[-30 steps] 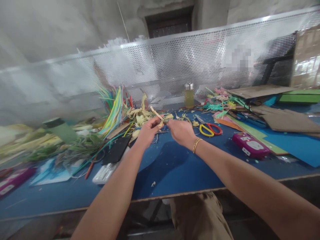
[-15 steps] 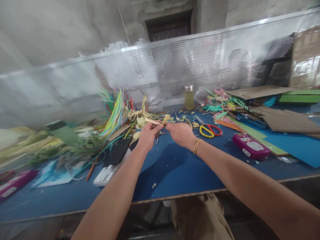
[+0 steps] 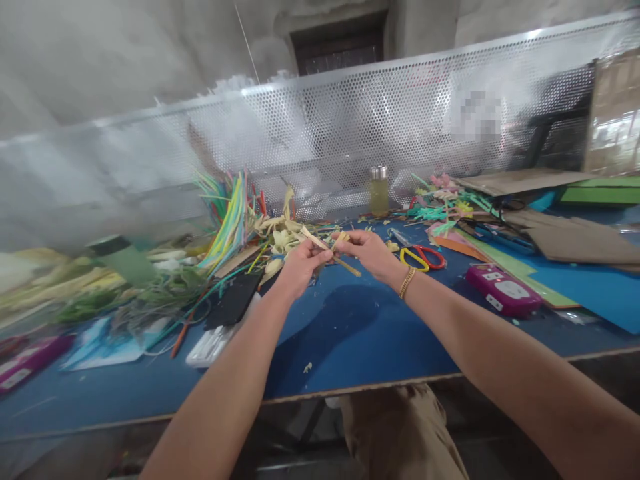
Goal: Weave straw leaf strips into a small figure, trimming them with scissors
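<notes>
Over the blue table, my left hand (image 3: 303, 267) is closed, thumb and fingers pinching a pale yellow strip (image 3: 315, 239) that looks like dried husk. My right hand (image 3: 374, 255), with a gold bracelet at the wrist, pinches a folded pale yellow piece (image 3: 341, 239) close beside it. A thin stem-like end (image 3: 349, 268) sticks out below, between the hands. Whether the pieces are joined is hidden by the fingers. Just behind my left hand lies a heap of pale husk-like scraps (image 3: 283, 240). Scissors (image 3: 414, 259) with yellow and red handles rest to the right of my right hand.
To the left are a bundle of coloured stems (image 3: 233, 223), a black phone (image 3: 234, 300) and a green bottle (image 3: 123, 260). A glass jar (image 3: 379, 192) stands at the back by a perforated metal panel (image 3: 345, 133). On the right lie a purple device (image 3: 503, 289) and coloured sheets (image 3: 575, 283).
My right hand has shifted slightly right and turned, with its fingers raised. The stem-like end now shows below the hands, and the strip in my left hand points up more.
</notes>
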The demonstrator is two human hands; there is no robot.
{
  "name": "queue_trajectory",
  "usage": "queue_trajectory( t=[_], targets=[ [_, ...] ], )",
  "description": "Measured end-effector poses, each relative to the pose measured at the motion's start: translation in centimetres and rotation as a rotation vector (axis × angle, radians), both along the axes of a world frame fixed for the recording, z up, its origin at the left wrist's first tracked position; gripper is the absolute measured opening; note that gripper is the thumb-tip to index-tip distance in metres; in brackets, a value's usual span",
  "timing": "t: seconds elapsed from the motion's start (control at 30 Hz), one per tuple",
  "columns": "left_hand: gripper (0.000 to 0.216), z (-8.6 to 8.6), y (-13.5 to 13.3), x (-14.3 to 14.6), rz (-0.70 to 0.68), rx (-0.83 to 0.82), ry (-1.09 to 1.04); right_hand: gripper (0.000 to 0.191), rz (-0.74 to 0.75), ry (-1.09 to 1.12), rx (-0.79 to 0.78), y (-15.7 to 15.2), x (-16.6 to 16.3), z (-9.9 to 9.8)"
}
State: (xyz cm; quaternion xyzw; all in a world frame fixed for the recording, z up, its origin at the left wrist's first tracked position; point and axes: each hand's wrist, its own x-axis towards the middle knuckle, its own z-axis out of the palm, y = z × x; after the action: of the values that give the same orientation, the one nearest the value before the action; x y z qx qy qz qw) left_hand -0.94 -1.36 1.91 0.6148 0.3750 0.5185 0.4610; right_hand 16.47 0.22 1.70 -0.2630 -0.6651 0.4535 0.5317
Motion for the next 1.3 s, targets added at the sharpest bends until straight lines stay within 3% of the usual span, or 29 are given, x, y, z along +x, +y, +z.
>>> queue_trajectory(
  t=[0.3, 0.57, 0.87, 1.03, 1.17, 1.3],
  targets=[
    [0.028, 0.3, -1.0, 0.8, -0.161, -0.100, 0.042, 0.031, 0.050, 0.126, -0.052, -0.4, 0.2, 0.6],
    [0.028, -0.8, -0.6, 0.9, -0.101, -0.259, -0.065, 0.028, 0.106, 0.034, -0.012, -0.7, 0.4, 0.8],
    [0.031, -1.0, 0.1, 1.2, 0.109, -0.053, -0.048, 0.029, -0.107, -0.165, 0.051, -0.1, -0.2, -0.3],
    [0.022, -1.0, -0.3, 1.5, 0.258, 0.068, 0.130, 0.029, -0.202, -0.112, 0.048, 0.2, -1.1, -1.7],
    [0.021, -1.3, -0.2, 2.1, 0.261, 0.078, 0.137, 0.036, -0.353, -0.034, 0.025, 0.5, -1.8, -2.2],
    [0.027, -1.5, -0.1, 2.9, 0.156, 0.017, -0.126, 0.037, -0.154, 0.243, -0.172, 0.3, -2.1, -1.9]
  ],
)
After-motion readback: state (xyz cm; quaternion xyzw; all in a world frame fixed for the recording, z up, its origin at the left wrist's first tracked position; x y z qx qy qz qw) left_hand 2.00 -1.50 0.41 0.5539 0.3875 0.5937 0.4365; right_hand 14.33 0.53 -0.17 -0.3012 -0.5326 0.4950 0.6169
